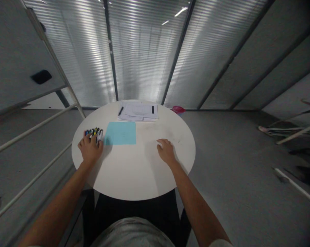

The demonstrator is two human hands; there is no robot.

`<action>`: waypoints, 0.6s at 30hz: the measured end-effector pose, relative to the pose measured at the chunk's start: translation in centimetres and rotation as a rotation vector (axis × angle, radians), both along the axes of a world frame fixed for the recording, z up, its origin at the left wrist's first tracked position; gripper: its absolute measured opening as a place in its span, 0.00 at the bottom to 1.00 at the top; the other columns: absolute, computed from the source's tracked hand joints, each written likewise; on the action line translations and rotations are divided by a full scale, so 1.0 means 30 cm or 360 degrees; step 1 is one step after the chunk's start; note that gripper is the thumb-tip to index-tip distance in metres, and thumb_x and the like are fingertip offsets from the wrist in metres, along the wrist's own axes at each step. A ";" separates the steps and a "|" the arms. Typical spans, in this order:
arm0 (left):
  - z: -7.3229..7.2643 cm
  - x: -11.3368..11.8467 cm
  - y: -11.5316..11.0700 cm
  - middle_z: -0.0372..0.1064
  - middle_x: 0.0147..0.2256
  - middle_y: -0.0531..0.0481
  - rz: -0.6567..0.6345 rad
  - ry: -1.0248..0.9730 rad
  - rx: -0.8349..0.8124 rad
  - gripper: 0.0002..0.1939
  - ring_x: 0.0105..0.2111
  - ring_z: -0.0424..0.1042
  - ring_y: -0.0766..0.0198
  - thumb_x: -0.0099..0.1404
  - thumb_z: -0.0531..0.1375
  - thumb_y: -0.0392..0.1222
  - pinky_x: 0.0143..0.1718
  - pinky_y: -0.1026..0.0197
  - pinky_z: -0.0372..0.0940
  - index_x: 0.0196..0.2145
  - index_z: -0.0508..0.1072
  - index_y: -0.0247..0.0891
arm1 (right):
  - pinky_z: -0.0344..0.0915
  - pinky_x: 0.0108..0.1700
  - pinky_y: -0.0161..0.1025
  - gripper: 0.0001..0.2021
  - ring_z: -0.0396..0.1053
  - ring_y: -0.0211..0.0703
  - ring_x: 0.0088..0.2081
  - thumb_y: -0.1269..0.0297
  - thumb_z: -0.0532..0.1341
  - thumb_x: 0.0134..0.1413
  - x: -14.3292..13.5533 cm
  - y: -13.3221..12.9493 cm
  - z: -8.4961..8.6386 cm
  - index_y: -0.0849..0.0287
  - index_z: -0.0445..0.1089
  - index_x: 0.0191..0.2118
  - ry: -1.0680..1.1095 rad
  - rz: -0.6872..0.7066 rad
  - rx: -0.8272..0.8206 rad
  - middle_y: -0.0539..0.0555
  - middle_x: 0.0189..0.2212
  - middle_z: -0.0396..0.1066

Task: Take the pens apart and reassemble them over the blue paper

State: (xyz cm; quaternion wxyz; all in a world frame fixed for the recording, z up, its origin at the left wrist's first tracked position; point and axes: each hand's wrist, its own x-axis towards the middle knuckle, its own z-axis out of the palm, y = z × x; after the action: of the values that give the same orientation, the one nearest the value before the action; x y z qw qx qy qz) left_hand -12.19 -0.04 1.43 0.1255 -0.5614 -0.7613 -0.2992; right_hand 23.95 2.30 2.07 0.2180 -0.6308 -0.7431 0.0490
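Several marker pens (pixel 100 134) lie side by side in a row at the left of the round white table (pixel 129 171). My left hand (pixel 90 148) rests over their near ends, touching them with its fingers spread; part of the pens is hidden under it. Just right of the pens is a flat light-blue sheet (pixel 120 133). On the table's right side lies my right hand (pixel 166 151), loosely curved, thumb and forefinger apart, with nothing visible in it. Small dark specks show on the tabletop beyond that hand.
A stack of papers (pixel 138 111) with dark clip-like pieces sits at the table's far edge. Behind it stands a ribbed translucent wall (pixel 139 51). White rails (pixel 34 130) run along the left. A pink object (pixel 178 109) is on the floor past the table.
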 end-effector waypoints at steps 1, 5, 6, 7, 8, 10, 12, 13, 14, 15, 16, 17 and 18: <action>0.000 0.025 0.007 0.61 0.56 0.36 -0.0117 0.0004 0.0073 0.21 0.58 0.56 0.42 0.62 0.54 0.43 0.56 0.40 0.49 0.52 0.70 0.37 | 0.55 0.58 0.50 0.18 0.64 0.48 0.53 0.65 0.50 0.60 0.012 -0.002 -0.006 0.55 0.68 0.53 0.0001 -0.0011 0.0002 0.58 0.51 0.69; 0.020 0.166 0.053 0.62 0.56 0.38 -0.0633 0.0082 0.0190 0.21 0.56 0.59 0.48 0.64 0.52 0.44 0.57 0.44 0.52 0.53 0.70 0.38 | 0.51 0.60 0.50 0.22 0.57 0.50 0.60 0.59 0.50 0.62 0.002 -0.021 -0.050 0.55 0.62 0.60 -0.0124 -0.0031 0.0037 0.58 0.62 0.59; 0.026 0.204 0.064 0.61 0.57 0.38 -0.0782 0.0113 0.0161 0.22 0.57 0.59 0.50 0.65 0.51 0.44 0.58 0.46 0.53 0.55 0.68 0.37 | 0.50 0.61 0.51 0.23 0.54 0.51 0.62 0.57 0.50 0.63 -0.005 -0.026 -0.061 0.55 0.61 0.61 -0.0188 -0.0030 0.0054 0.58 0.64 0.56; 0.031 0.239 0.073 0.59 0.59 0.38 -0.0925 0.0152 0.0102 0.24 0.58 0.58 0.51 0.66 0.50 0.45 0.59 0.47 0.53 0.58 0.65 0.37 | 0.48 0.61 0.52 0.24 0.51 0.53 0.64 0.54 0.50 0.64 -0.011 -0.030 -0.069 0.54 0.59 0.62 -0.0247 -0.0023 0.0060 0.58 0.65 0.54; 0.031 0.271 0.080 0.57 0.60 0.38 -0.1043 0.0194 0.0033 0.26 0.59 0.57 0.51 0.67 0.50 0.46 0.59 0.48 0.53 0.60 0.63 0.38 | 0.47 0.61 0.53 0.25 0.50 0.54 0.65 0.52 0.49 0.64 -0.015 -0.033 -0.076 0.54 0.59 0.62 -0.0299 -0.0025 0.0058 0.59 0.65 0.53; 0.015 0.320 0.086 0.52 0.64 0.39 -0.1171 0.0243 -0.0101 0.28 0.62 0.53 0.51 0.68 0.49 0.48 0.60 0.46 0.52 0.64 0.58 0.40 | 0.46 0.62 0.53 0.26 0.48 0.55 0.65 0.49 0.47 0.64 -0.015 -0.036 -0.080 0.54 0.57 0.63 -0.0381 -0.0021 0.0035 0.59 0.66 0.52; -0.017 0.348 0.085 0.51 0.65 0.40 -0.1196 0.0260 -0.0232 0.29 0.64 0.52 0.50 0.68 0.49 0.49 0.61 0.45 0.51 0.64 0.57 0.41 | 0.45 0.62 0.53 0.27 0.48 0.55 0.65 0.48 0.46 0.65 -0.010 -0.037 -0.077 0.54 0.56 0.64 -0.0438 -0.0014 0.0001 0.59 0.66 0.51; -0.036 0.355 0.084 0.53 0.64 0.39 -0.1206 0.0271 -0.0310 0.28 0.63 0.52 0.50 0.68 0.49 0.49 0.61 0.45 0.51 0.64 0.58 0.41 | 0.45 0.62 0.53 0.27 0.48 0.54 0.66 0.48 0.45 0.65 -0.007 -0.037 -0.075 0.54 0.56 0.64 -0.0457 -0.0010 -0.0014 0.59 0.66 0.51; -0.053 0.358 0.083 0.55 0.63 0.39 -0.1209 0.0293 -0.0382 0.27 0.63 0.53 0.50 0.68 0.48 0.50 0.61 0.44 0.50 0.63 0.61 0.40 | 0.45 0.62 0.53 0.28 0.48 0.54 0.66 0.48 0.45 0.65 -0.005 -0.036 -0.073 0.54 0.55 0.65 -0.0472 -0.0005 -0.0025 0.59 0.66 0.51; -0.067 0.358 0.082 0.56 0.63 0.39 -0.1203 0.0310 -0.0434 0.27 0.63 0.53 0.50 0.69 0.47 0.50 0.62 0.43 0.49 0.62 0.62 0.40 | 0.45 0.62 0.53 0.28 0.48 0.54 0.66 0.48 0.44 0.65 -0.003 -0.036 -0.072 0.53 0.55 0.65 -0.0483 -0.0004 -0.0031 0.59 0.66 0.51; -0.078 0.357 0.082 0.56 0.63 0.38 -0.1210 0.0328 -0.0470 0.27 0.64 0.53 0.50 0.69 0.47 0.51 0.62 0.43 0.49 0.62 0.62 0.39 | 0.45 0.62 0.53 0.28 0.48 0.54 0.66 0.47 0.44 0.65 -0.001 -0.035 -0.073 0.53 0.55 0.65 -0.0490 -0.0010 -0.0031 0.59 0.66 0.51; -0.085 0.355 0.082 0.55 0.63 0.39 -0.1215 0.0343 -0.0493 0.28 0.64 0.52 0.50 0.69 0.46 0.51 0.62 0.43 0.48 0.62 0.62 0.39 | 0.45 0.62 0.52 0.28 0.48 0.54 0.66 0.47 0.44 0.65 0.000 -0.035 -0.074 0.53 0.55 0.65 -0.0496 -0.0013 -0.0026 0.59 0.66 0.51; -0.088 0.353 0.084 0.53 0.64 0.39 -0.1224 0.0352 -0.0507 0.28 0.64 0.51 0.50 0.69 0.46 0.51 0.63 0.43 0.47 0.63 0.61 0.40 | 0.45 0.62 0.52 0.28 0.48 0.54 0.66 0.47 0.44 0.65 0.000 -0.034 -0.076 0.53 0.55 0.65 -0.0501 -0.0016 -0.0020 0.58 0.66 0.51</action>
State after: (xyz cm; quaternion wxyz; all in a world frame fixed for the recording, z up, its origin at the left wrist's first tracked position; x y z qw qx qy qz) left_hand -1.59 2.47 -1.23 -0.0026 -0.8454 -0.5153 -0.1409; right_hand 23.95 1.28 -0.20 0.0950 -0.6358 -0.7646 -0.0470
